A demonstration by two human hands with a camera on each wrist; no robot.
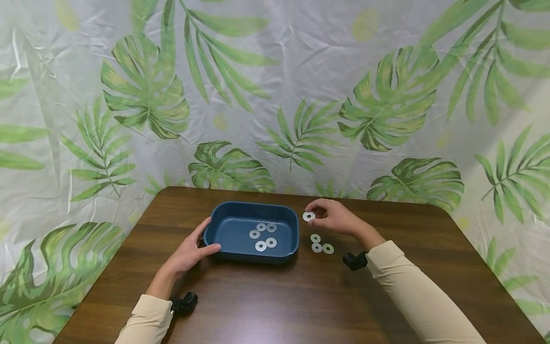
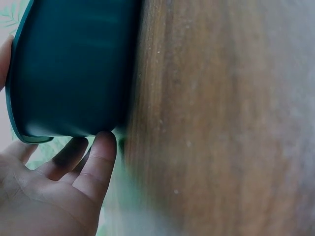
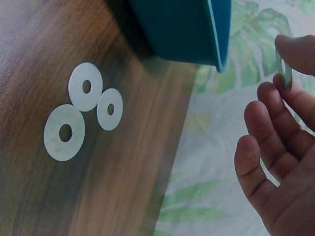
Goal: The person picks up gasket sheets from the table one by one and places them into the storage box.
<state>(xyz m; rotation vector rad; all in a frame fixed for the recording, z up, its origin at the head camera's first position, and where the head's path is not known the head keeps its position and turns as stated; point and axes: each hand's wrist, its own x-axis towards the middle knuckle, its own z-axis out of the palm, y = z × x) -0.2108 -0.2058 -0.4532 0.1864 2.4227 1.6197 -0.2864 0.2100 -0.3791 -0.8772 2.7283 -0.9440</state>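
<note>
A blue rectangular bin (image 1: 253,257) stands on the table with several flat metal washers (image 1: 260,246) on its floor. My left hand (image 1: 189,251) grips its left end, thumb at the front corner and fingertips against the end wall (image 2: 69,73). Off the bin's right side, my right hand (image 1: 337,217) pinches one washer (image 1: 308,216) between thumb and fingers, raised above the table. In the right wrist view that washer (image 3: 284,69) appears nearly edge-on. Three more washers (image 3: 64,132) lie close together on the wood, below the right hand in the head view.
The dark wooden table (image 1: 266,306) has rounded far corners. Behind it hangs a pale curtain (image 1: 309,76) printed with green leaves. A black wrist device (image 1: 184,303) is on the left wrist, and another device (image 1: 355,261) on the right.
</note>
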